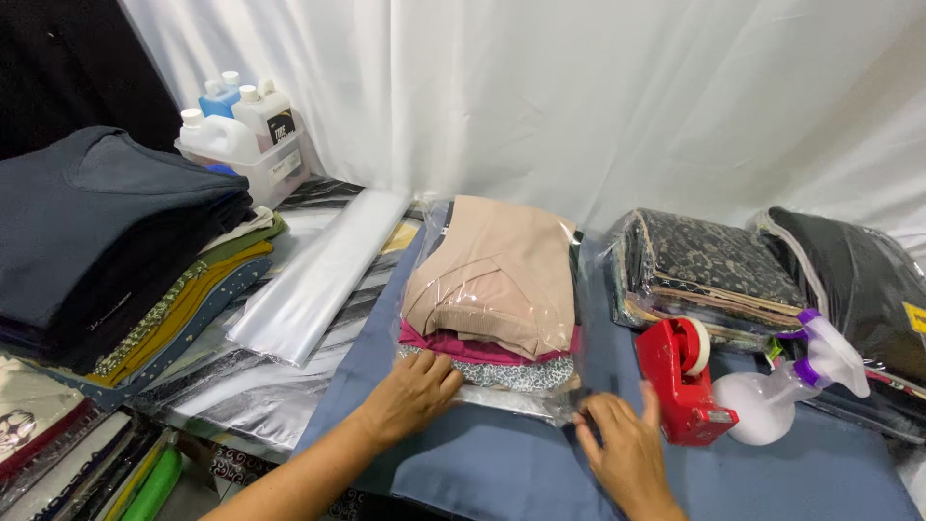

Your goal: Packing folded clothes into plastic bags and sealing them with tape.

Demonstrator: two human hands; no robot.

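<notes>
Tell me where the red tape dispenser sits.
The red tape dispenser sits right of centre, between the person's right hand and the spray bottle.

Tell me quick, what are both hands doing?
Left hand: open, pressing flat on the clear bag of folded clothes.
Right hand: fingers pinching the bag's open end.

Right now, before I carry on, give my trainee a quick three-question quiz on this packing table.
1. True or false: the left hand lies flat on the clear bag of folded clothes.
2. Which thing stands closest to the right hand? A) red tape dispenser B) spray bottle C) bin of bottles
3. What colour is the top garment in the bag?

Key: 1 true; 2 A; 3 beige.
</notes>
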